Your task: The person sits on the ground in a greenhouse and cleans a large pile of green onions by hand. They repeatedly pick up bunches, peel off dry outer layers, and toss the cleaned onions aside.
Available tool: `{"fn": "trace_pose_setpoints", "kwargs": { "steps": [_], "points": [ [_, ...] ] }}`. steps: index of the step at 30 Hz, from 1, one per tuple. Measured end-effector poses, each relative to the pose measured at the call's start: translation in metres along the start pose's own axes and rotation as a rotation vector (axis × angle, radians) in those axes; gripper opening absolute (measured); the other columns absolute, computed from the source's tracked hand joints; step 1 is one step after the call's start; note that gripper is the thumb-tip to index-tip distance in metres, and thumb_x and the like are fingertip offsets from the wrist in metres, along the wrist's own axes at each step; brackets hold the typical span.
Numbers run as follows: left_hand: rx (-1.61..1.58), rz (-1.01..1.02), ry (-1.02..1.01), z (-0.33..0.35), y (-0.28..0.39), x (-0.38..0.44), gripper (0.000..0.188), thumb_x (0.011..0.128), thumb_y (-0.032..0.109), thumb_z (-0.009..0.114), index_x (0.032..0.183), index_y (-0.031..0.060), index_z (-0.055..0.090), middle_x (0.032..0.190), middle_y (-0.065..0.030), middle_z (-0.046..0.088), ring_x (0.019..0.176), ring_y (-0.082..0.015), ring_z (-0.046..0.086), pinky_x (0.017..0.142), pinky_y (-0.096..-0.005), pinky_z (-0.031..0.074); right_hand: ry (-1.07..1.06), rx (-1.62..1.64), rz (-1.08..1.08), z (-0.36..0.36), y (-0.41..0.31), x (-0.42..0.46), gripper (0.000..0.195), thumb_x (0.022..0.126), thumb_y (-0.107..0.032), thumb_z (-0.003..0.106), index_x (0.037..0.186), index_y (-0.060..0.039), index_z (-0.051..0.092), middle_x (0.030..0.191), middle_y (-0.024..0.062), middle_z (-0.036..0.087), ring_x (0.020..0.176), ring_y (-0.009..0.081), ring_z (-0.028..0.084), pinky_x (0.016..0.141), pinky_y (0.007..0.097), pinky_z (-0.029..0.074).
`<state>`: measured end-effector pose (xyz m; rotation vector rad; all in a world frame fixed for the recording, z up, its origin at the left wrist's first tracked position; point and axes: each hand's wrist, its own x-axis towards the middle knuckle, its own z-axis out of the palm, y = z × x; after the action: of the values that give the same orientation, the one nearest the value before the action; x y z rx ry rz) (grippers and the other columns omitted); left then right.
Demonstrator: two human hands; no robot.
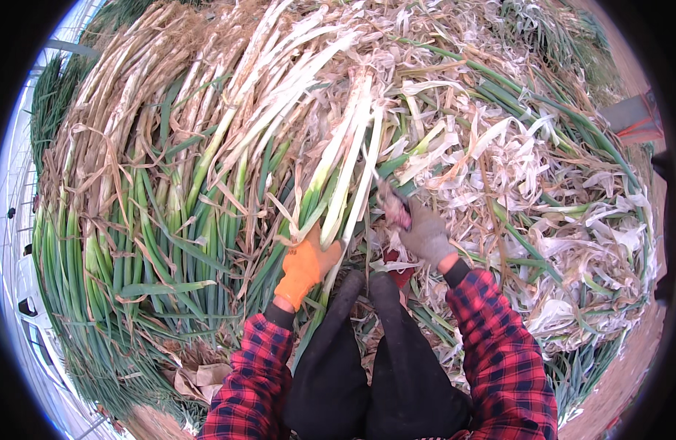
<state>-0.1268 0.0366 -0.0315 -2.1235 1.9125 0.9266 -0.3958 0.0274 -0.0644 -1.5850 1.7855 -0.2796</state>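
Observation:
My left hand (307,267), in an orange work glove, grips several long green onion stalks (346,181) near their green part. Their pale root ends point away from me. My right hand (426,234), in a greyish-brown glove, is closed around the wrapped handle of a knife (393,204). Its narrow, light-coloured blade reaches up beside the rightmost held stalk; whether it touches cannot be told. A loose layer of peeled, papery onion skins (508,159) spreads beyond and to the right of the knife.
A thick row of unpeeled green onions (151,181) lies to the left, roots away from me. Paler stalks (283,93) rest ahead of my left hand. My knees (365,297) are close below my hands. A brown paper-like scrap (197,379) lies at lower left.

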Motion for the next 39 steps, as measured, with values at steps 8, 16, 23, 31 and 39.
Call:
{"fn": "trace_pose_setpoints", "kwargs": {
  "steps": [8, 16, 23, 31, 39],
  "points": [
    [-0.328, 0.057, 0.182, -0.007, 0.001, -0.014, 0.069, 0.090, 0.042, 0.060, 0.144, 0.0005, 0.047, 0.134, -0.0276, 0.058, 0.124, -0.0442, 0.055, 0.104, -0.0449, 0.044, -0.061, -0.028, 0.135, -0.021, -0.024, 0.042, 0.060, 0.080, -0.047, 0.071, 0.121, -0.0059, 0.056, 0.113, 0.0247, 0.067, 0.108, 0.0428, 0.064, 0.090, 0.0498, 0.051],
    [-0.270, -0.004, 0.096, -0.017, 0.012, -0.037, 0.067, 0.084, 0.038, 0.068, 0.138, 0.0002, 0.053, 0.127, -0.0273, 0.063, 0.117, -0.0421, 0.061, 0.101, -0.0441, 0.047, -0.080, -0.087, 0.142, -0.003, -0.015, 0.041, 0.063, 0.079, -0.044, 0.075, 0.123, -0.0034, 0.055, 0.113, 0.0231, 0.066, 0.110, 0.0390, 0.064, 0.094, 0.0479, 0.050],
    [-0.132, -0.044, 0.029, -0.013, 0.009, -0.064, 0.048, 0.083, 0.030, 0.067, 0.124, 0.0060, 0.062, 0.106, -0.0245, 0.070, 0.097, -0.0434, 0.067, 0.087, -0.0482, 0.052, -0.042, 0.005, 0.252, 0.007, -0.010, 0.023, 0.064, 0.080, -0.046, 0.072, 0.128, -0.0078, 0.053, 0.114, 0.0239, 0.066, 0.107, 0.0398, 0.065, 0.092, 0.0485, 0.051],
    [-0.243, -0.033, 0.105, 0.016, -0.029, -0.083, 0.041, 0.080, 0.026, 0.070, 0.113, 0.0037, 0.065, 0.102, -0.0254, 0.069, 0.093, -0.0440, 0.066, 0.083, -0.0503, 0.051, 0.035, -0.084, 0.250, 0.011, -0.015, 0.013, 0.067, 0.079, -0.049, 0.072, 0.130, -0.0085, 0.052, 0.112, 0.0239, 0.067, 0.107, 0.0409, 0.065, 0.093, 0.0477, 0.051],
    [-0.217, 0.133, 0.061, 0.022, -0.023, -0.090, 0.047, 0.083, 0.034, 0.070, 0.116, 0.0016, 0.064, 0.103, -0.0244, 0.067, 0.093, -0.0434, 0.065, 0.082, -0.0501, 0.051, -0.010, -0.029, 0.221, 0.005, -0.018, 0.015, 0.056, 0.084, -0.042, 0.070, 0.121, -0.0032, 0.054, 0.108, 0.0233, 0.068, 0.103, 0.0403, 0.066, 0.090, 0.0488, 0.052]
  ]
}}
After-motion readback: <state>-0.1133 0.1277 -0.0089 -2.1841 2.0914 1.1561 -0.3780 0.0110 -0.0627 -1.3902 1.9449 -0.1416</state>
